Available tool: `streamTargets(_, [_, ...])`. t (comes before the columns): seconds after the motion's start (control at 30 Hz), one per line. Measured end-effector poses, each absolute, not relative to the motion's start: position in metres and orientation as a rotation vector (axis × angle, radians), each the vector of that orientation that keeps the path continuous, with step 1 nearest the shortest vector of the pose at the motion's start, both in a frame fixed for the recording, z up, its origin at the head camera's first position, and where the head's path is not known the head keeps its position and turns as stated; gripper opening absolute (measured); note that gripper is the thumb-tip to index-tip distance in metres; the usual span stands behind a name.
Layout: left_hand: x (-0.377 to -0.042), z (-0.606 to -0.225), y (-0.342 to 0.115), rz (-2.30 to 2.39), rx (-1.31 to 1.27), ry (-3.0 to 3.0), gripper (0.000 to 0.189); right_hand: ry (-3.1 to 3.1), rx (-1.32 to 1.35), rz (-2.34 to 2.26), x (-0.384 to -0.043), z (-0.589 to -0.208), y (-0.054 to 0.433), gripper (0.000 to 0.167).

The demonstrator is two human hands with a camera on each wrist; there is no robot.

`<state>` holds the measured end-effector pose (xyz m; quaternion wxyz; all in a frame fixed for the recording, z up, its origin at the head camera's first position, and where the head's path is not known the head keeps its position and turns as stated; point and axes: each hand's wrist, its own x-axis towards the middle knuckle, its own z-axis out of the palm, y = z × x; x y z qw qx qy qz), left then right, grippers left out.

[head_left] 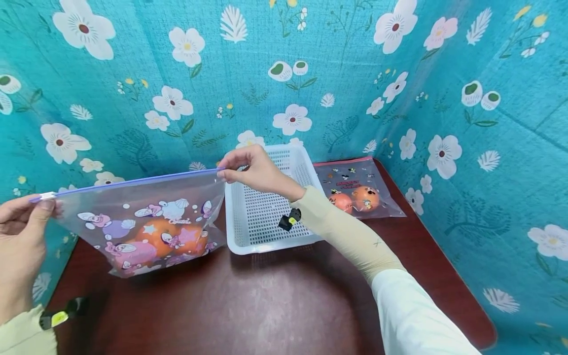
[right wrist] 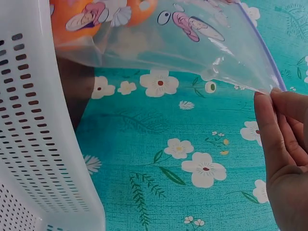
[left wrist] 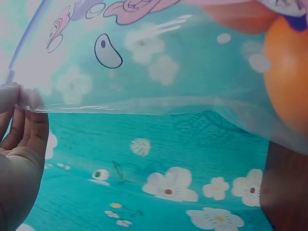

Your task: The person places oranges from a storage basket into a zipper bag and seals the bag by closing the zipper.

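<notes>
A clear zip bag [head_left: 177,209] printed with pink and purple cartoon oysters hangs stretched between both hands, its purple zip strip running along the top. Orange fruits [head_left: 161,236] lie in its lower part, partly covered by the print. My left hand [head_left: 26,236] pinches the top left corner, where the white slider [head_left: 47,196] sits at the end of the strip. With thumb and fingers my right hand [head_left: 253,170] pinches the top right corner; the right wrist view shows that corner between the fingertips [right wrist: 264,103].
Just right of the bag stands a white perforated basket [head_left: 235,217], under my right forearm. Beyond it lies a second zip bag [head_left: 386,197] with a red strip and orange fruits inside. A floral turquoise cloth [head_left: 266,93] hangs behind the dark red table [head_left: 266,305].
</notes>
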<state>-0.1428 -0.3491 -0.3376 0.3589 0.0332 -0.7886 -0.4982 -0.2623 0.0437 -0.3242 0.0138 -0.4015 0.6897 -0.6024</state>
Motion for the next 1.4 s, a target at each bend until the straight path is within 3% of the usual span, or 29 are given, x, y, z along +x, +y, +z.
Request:
streamTargets(0.2, [-0.137, -0.343, -0.357, -1.260, 0.114, -2.070, 0.029, 2.066, -1.170, -1.854, -0.256, -0.323, 0.047, 0.008])
streamTargets(0.4, [-0.136, -0.350, -0.373, -1.307, -0.046, -2.058, 0.024, 2.038, -1.123, -1.725, -0.254, -0.321, 0.045, 0.009])
streamTargets(0.57, [-0.138, -0.346, -0.366, -1.362, 0.129, -2.138, 0.022, 1.999, -1.052, -1.628, -0.263, -0.334, 0.036, 0.009])
streamTargets(0.87, [-0.171, -0.356, -0.369, -1.360, 0.459, -2.333, 0.015, 2.147, -1.011, -1.522, -0.298, -0.354, 0.018, 0.008])
streamTargets(1.27, [-0.226, -0.368, -0.367, -1.353, 0.433, -2.354, 0.016, 2.414, -0.953, -1.432, -0.334, -0.361, 0.001, 0.006])
streamTargets(1.4, [-0.240, -0.373, -0.368, -1.314, 0.464, -2.403, 0.025, 2.445, -0.914, -1.445, -0.341, -0.364, -0.002, 0.006])
